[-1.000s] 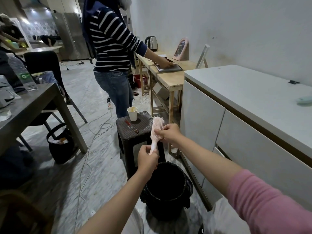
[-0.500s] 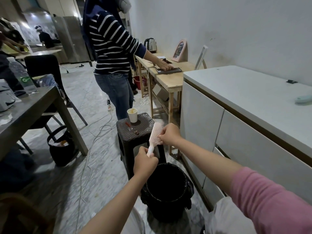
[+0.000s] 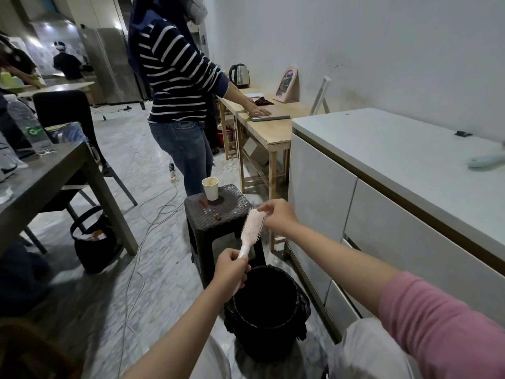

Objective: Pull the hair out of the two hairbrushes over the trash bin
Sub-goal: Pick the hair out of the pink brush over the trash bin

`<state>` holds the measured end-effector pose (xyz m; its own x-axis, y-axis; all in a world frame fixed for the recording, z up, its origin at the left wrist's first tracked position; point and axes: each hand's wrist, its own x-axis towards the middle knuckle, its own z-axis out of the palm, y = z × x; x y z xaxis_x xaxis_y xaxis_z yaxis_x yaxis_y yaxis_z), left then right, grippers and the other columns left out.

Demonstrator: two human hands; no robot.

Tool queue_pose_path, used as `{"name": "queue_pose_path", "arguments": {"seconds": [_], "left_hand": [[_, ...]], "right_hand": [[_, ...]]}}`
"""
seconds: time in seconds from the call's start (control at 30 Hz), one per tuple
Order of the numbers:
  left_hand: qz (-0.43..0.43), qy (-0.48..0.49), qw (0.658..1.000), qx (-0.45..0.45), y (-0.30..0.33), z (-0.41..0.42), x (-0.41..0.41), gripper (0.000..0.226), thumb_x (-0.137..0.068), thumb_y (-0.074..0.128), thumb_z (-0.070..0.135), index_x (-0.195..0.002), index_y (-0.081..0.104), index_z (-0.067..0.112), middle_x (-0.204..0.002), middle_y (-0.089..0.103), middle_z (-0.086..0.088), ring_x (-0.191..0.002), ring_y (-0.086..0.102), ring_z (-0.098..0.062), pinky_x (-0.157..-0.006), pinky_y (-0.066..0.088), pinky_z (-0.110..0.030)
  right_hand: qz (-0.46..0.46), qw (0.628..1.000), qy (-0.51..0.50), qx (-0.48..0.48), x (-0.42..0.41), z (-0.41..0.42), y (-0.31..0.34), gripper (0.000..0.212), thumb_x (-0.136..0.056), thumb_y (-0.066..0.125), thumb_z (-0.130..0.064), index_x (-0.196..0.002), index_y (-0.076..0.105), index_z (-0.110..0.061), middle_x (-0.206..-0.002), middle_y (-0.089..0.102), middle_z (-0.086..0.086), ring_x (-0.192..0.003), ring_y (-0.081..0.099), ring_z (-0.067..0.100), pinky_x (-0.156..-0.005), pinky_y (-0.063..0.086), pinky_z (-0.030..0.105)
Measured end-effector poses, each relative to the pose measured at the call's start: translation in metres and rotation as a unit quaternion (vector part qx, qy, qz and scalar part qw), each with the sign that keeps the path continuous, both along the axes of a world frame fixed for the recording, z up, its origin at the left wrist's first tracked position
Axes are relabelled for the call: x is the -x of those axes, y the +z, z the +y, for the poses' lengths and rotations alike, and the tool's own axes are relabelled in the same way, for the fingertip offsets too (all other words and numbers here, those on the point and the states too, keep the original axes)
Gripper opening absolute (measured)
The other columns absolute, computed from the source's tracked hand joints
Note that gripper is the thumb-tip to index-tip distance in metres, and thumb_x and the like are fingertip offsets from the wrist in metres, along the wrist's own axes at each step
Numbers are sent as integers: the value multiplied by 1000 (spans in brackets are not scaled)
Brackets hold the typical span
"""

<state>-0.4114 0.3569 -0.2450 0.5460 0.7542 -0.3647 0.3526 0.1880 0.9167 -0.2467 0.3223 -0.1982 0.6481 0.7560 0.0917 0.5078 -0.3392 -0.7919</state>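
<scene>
1. Left hand [image 3: 231, 270]: closed in a fist around the handle of the pink hairbrush [image 3: 252, 231]. The forearm enters from the 7 o'clock corner of the view and rises toward centre.
2. Hairbrush: tilted, handle low, head high toward 1 o'clock from the left hand. The bristle face turns toward the right hand.
3. Right hand [image 3: 278, 217]: fingertips pinched together at the top edge of the brush head, at 2 o'clock from the left hand. What they pinch is too fine to make out. The wrist bends down; the forearm runs back toward 4 o'clock into a pink sleeve [image 3: 442, 324].
4. Trash bin [image 3: 269, 310]: black, lined with a dark bag, on the floor at 5 o'clock from the left hand. The brush handle end hangs over its near-left rim; the brush head sits beyond the rim, above the stool.
5. Stool [image 3: 218, 212]: dark, just behind the bin at 12 o'clock. It carries a paper cup [image 3: 210, 188].
6. White cabinet [image 3: 382, 187]: at 3 o'clock. A pale green object [image 3: 485, 161], possibly the second brush, lies on its top, well apart from both hands.
7. A person in a striped top [image 3: 177, 77] stands at 12 o'clock beyond the stool, one hand on a wooden table [image 3: 270, 127].
</scene>
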Motion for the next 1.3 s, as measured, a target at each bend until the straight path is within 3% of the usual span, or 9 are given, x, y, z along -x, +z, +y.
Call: {"name": "queue_pose_path", "arguments": {"seconds": [0.07, 0.13, 0.23, 0.33, 0.47, 0.63, 0.97, 1.17, 1.3], "left_hand": [[7, -34, 999, -8, 3, -1, -1, 7, -96, 46, 7, -90, 46, 11, -72, 52, -9, -46, 37, -15, -42, 27, -22], [14, -74, 997, -21, 6, 0, -1, 5, -96, 47, 10, -91, 47, 10, -71, 52, -9, -45, 38, -15, -41, 27, -22], [25, -133, 989, -54, 6, 4, 7, 3, -96, 51, 12, -94, 49, 10, -68, 55, -8, -42, 40, -14, -40, 29, -21], [22, -185, 978, -93, 4, 8, 17, 4, -95, 54, 13, -95, 51, 10, -64, 56, -5, -40, 42, -11, -37, 31, -21], [24, -200, 973, -109, 5, 10, 22, 5, -95, 56, 13, -94, 53, 10, -61, 56, -5, -36, 41, -8, -35, 31, -19], [10, -197, 972, -129, 6, 10, 20, 4, -95, 55, 12, -92, 53, 10, -62, 56, -5, -36, 41, -8, -34, 30, -20], [-11, -172, 982, -76, 15, 11, 20, 7, -96, 51, 7, -90, 51, 10, -63, 53, -7, -35, 41, -9, -35, 27, -18], [-26, -164, 986, 17, 16, 9, 20, 11, -97, 50, 6, -87, 50, 11, -63, 52, -8, -36, 40, -11, -36, 26, -17], [9, -153, 988, 8, 20, 7, 15, 10, -96, 49, 6, -88, 49, 11, -64, 51, -8, -40, 39, -12, -38, 26, -17]], "right_hand": [[-28, 997, 76, 6, 0, -1, 9, 52, -75, 61, 4, -124, 62, -14, -130, 59, 5, -115, 54, 15, -89, 44, 18], [-75, 978, 171, 88, -7, 0, 18, 60, -77, 70, -4, -134, 53, -18, -139, 53, 1, -128, 47, 15, -100, 39, 25], [-146, 926, 242, 248, -25, 2, 27, 52, -78, 75, -22, -128, 59, -22, -127, 62, -1, -118, 57, 17, -94, 43, 26], [-161, 902, 270, 295, -35, -3, 31, 40, -75, 78, -31, -114, 70, -23, -111, 68, -6, -102, 61, 13, -85, 45, 24], [-133, 916, 275, 261, -37, -9, 28, 28, -74, 79, -26, -100, 76, -18, -82, 64, -16, -77, 57, 1, -67, 40, 16], [-132, 947, 231, 180, -36, -11, 18, 4, -78, 76, -21, -77, 73, -20, -70, 62, -13, -67, 56, 1, -64, 44, 19], [-19, 993, 112, 27, -25, -5, 12, 20, -86, 68, -19, -67, 65, -15, -64, 60, -4, -60, 54, 7, -59, 42, 20], [124, 988, 5, -88, -29, -4, 12, 31, -85, 69, -19, -80, 68, 11, -72, 67, 8, -70, 61, 12, -85, 50, 32], [152, 983, -1, -101, -32, -10, 13, 22, -87, 66, -16, -72, 68, 0, -66, 67, 3, -67, 62, 12, -78, 51, 32]]}}
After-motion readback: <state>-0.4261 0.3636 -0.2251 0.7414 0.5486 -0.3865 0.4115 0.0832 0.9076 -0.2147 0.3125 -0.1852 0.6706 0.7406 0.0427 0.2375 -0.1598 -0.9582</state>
